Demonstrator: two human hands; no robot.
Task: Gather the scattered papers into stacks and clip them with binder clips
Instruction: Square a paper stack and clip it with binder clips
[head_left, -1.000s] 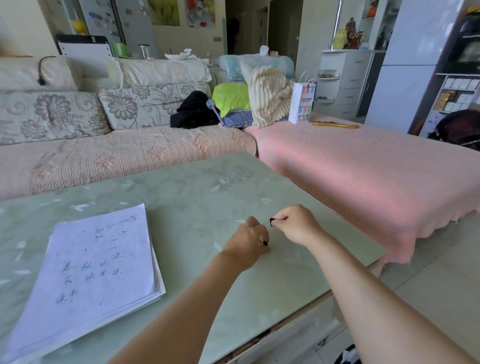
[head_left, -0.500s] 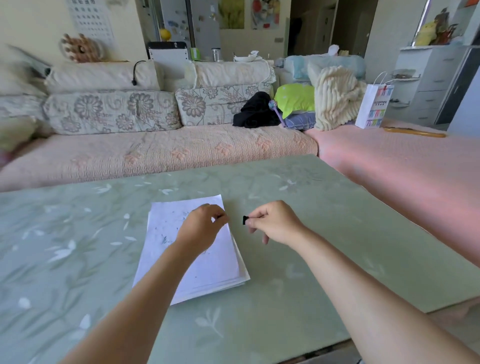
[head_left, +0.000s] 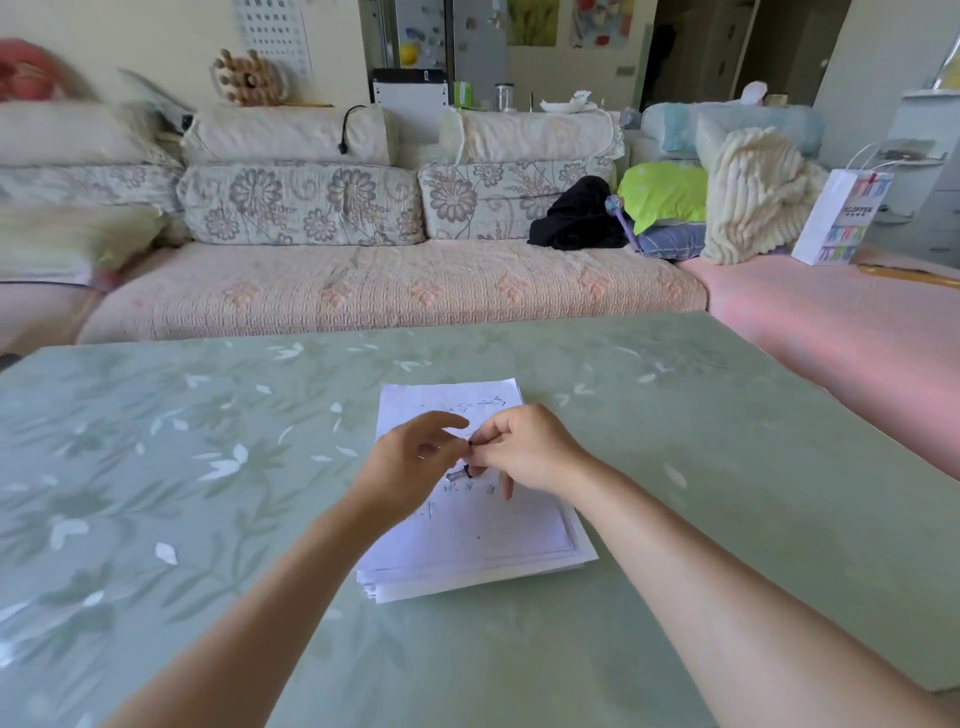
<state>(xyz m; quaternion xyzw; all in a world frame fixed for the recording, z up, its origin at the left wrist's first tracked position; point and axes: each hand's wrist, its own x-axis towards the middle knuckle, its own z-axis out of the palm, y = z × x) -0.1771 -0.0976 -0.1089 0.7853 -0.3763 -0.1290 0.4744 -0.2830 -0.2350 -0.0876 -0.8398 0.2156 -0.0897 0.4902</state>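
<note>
A stack of white handwritten papers lies on the green floral table, near its middle. Both hands hover just above the stack's upper half. My right hand pinches a small black binder clip between thumb and forefinger. My left hand meets it from the left, with fingers loosely curled and fingertips at the clip; most of the clip is hidden between the two hands. Another small dark bit, with a silver part, shows just below the hands.
A long sofa with floral cushions runs behind the table, and a pink-covered seat runs along the right. On the sofa lie a black garment, pillows and a white gift bag.
My view and both hands swung left from the table's right corner to over the paper stack. The hands have come together, with the left fingers now at the clip that the right hand holds.
</note>
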